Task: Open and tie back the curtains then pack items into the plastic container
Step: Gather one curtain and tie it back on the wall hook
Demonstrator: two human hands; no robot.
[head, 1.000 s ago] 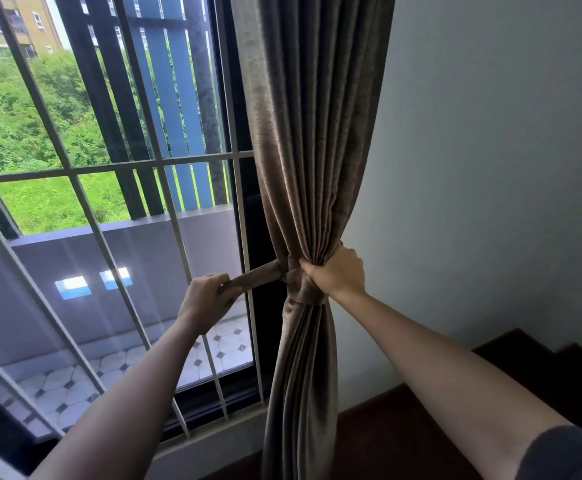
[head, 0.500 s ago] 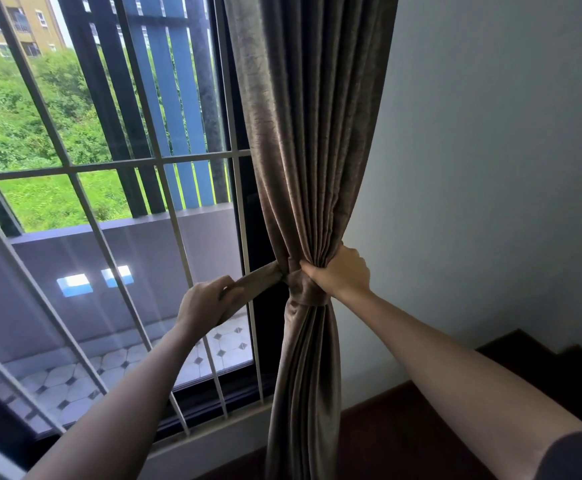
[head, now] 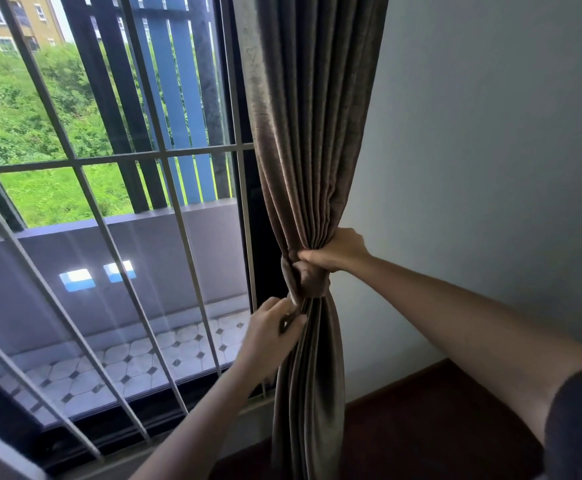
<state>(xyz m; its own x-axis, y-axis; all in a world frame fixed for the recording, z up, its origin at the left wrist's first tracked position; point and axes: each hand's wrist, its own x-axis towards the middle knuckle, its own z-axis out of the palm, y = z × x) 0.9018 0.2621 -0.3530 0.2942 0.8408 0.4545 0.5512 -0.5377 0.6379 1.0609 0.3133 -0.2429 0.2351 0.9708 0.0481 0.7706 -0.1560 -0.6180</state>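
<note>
My right hand grips the gathered curtain just above the tie. My left hand pinches the tie's end below the knot.

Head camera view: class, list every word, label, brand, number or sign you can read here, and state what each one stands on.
None: no readable text in this view.
The curtain and its tie-back, held by the left hand and the right hand, are plain fabric.
The wall and the window bars carry no marking.
The building outside shows no sign.
</note>
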